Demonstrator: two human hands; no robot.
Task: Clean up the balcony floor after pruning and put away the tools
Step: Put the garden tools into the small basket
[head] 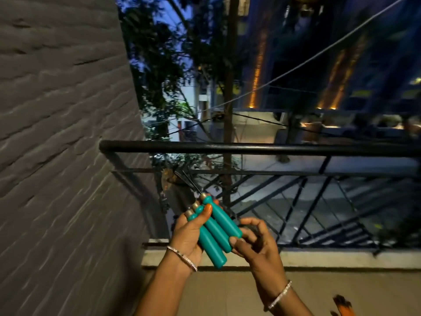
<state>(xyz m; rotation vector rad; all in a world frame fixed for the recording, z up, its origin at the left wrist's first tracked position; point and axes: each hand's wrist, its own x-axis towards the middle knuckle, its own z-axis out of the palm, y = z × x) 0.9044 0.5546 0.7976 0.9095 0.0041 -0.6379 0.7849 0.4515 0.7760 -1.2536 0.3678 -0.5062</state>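
Beside the grey textured wall point(57, 133), in front of the black railing point(250, 147) and above the tan balcony floor point(227, 293), the person holds both hands up at chest level. The left hand point(189, 233) grips three teal-handled tools point(216, 229) in a bundle, thumb pressed across the handles and the other fingers wrapped behind. The right hand point(255, 240) sits just to the right, its fingers point(250, 223) loosely bent and closed round nothing, the thumb tip touching the handles near their butt ends.

The bundle's long axis runs diagonally. Metal shafts point up and left toward the railing, and the butts point down and right toward the person. The butts thus lie directly against the right hand. Judging by this, a handover or a straightening of the bundle would need only a short closing of the right fingers around the handles.
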